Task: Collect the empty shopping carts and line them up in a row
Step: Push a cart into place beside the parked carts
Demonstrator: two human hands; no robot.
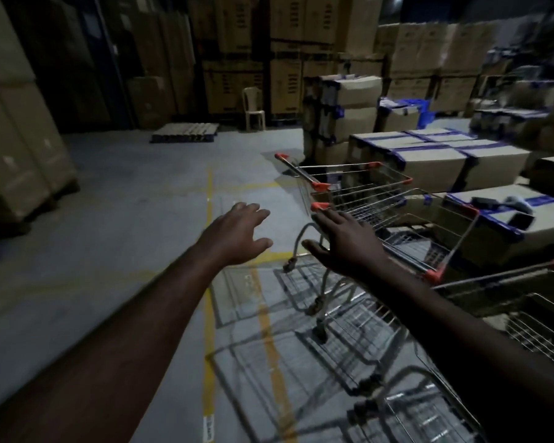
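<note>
Three wire shopping carts with red corner caps stand in a row on the right of the floor. The far cart (359, 179) is empty, the middle cart (429, 241) sits just nearer, and the near cart (531, 318) is cut off by the frame's right edge. My right hand (343, 241) hovers open at the middle cart's front left corner, fingers spread, right by its rim. My left hand (237, 231) is open in the air to the left of the carts, over bare floor, holding nothing.
Taped cardboard boxes (429, 155) are stacked right behind the carts. Tall box stacks (20, 129) line the left and back walls. A plastic chair (253, 107) and a low pallet (186, 132) stand at the back. Yellow floor lines (209, 282) run under my arms.
</note>
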